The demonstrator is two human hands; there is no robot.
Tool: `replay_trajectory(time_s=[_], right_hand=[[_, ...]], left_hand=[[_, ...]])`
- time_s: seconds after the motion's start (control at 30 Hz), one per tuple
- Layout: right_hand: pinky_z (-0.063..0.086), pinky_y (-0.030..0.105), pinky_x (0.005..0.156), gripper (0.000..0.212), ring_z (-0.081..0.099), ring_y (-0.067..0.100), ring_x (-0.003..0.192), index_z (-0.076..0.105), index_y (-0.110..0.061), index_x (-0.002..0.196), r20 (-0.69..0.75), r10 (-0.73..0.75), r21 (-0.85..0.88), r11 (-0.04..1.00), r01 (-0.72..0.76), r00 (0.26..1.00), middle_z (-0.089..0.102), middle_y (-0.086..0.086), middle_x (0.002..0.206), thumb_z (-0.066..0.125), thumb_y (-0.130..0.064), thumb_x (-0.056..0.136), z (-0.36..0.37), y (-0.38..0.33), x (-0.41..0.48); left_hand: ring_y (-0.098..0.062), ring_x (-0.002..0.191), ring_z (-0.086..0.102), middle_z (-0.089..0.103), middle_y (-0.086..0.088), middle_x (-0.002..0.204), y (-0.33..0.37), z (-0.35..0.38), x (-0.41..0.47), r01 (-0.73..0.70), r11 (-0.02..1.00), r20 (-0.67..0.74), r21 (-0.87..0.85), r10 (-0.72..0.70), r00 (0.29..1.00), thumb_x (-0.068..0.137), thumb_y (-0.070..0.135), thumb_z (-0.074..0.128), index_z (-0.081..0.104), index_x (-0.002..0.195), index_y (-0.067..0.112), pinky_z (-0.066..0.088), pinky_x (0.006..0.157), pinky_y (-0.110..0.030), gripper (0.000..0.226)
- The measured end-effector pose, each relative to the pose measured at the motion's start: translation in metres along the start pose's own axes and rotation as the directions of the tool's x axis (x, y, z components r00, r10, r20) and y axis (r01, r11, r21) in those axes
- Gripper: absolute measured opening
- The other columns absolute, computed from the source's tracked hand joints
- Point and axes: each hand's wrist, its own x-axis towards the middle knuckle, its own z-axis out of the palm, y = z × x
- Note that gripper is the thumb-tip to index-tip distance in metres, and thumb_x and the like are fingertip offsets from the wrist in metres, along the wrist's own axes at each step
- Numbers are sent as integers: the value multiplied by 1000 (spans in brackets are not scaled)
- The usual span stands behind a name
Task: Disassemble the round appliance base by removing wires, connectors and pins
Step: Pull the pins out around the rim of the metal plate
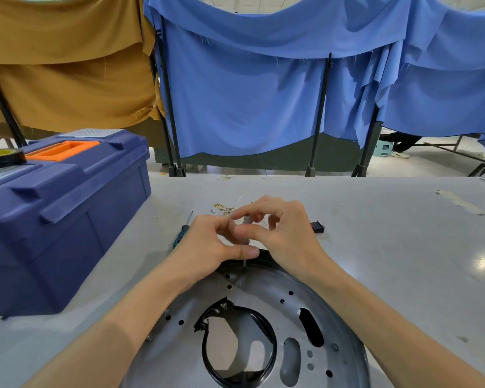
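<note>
The round metal appliance base (263,309) lies on the table in front of me, with a large central opening edged in black and several small holes. At its far rim, both hands meet over a small grey cylindrical part with a thin pin (246,239) that stands upright, its tip at the base. My right hand (280,228) pinches the top of this part with thumb and forefinger. My left hand (210,245) has its fingers curled, its thumb pressed against the pin's lower shaft. Loose white wires with brass connectors (227,208) lie just beyond the hands.
A blue toolbox (67,214) with an orange handle stands at the left, a roll of tape (0,158) on its lid. A teal-handled screwdriver (184,231) lies left of my hands. A small black and red switch (317,226) lies at the right. Blue and brown cloths hang behind.
</note>
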Motion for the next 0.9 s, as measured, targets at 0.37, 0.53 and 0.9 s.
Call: replay_trajectory(time_s=[0.37,0.53,0.9], right_hand=[[37,8,68,16,55,2,78,77,-26,85,-17,3,7,1000,-3,1000,69,-7,75,77,-12,77,-2,1,0],[43,11,62,18,60,0,75,71,-21,81,-28,16,44,999,-15,999,70,-6,76,75,-4,78,-1,-1,0],[37,10,70,21,61,3,80,74,-25,84,-26,-6,-20,1000,5,1000,70,-11,75,72,-5,81,0,2,0]], left_hand=[[6,67,60,71,11,72,1,-1,0,4,1000,-12,20,-4,1000,65,21,84,73,71,20,40,64,-4,13],[10,56,56,73,10,72,3,-2,-1,-27,999,39,-22,27,999,78,9,74,77,79,16,37,58,1,8],[9,61,58,74,10,74,1,-2,-1,-4,1000,23,-16,5,1000,76,16,77,76,71,22,37,61,1,7]])
